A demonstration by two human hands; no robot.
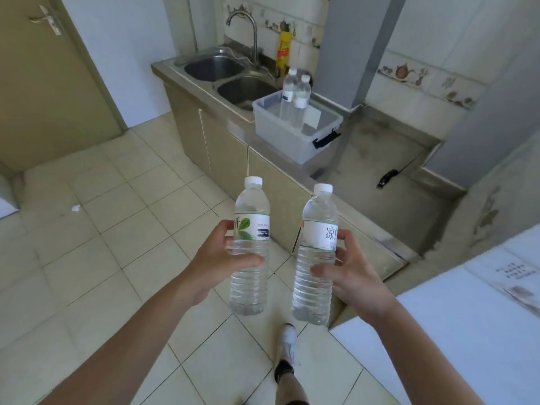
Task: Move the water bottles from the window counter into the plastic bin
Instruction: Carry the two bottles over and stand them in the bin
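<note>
My left hand (217,260) grips a clear water bottle (250,226) with a white cap and a green-leaf label, held upright over the floor. Beside it, my right hand (350,273) holds a second upright water bottle (317,229) with a white label. Farther ahead, a translucent plastic bin (280,133) with a black latch rests on the steel counter (368,168). Two more water bottles (293,96) stand upright inside the bin, close together at its far side.
A double steel sink (222,71) with a tall faucet (248,30) lies left of the bin, a yellow bottle (284,49) behind it. A small dark object (387,177) lies on the counter. A white surface (455,317) fills the lower right. My leg and shoe (287,343) are below.
</note>
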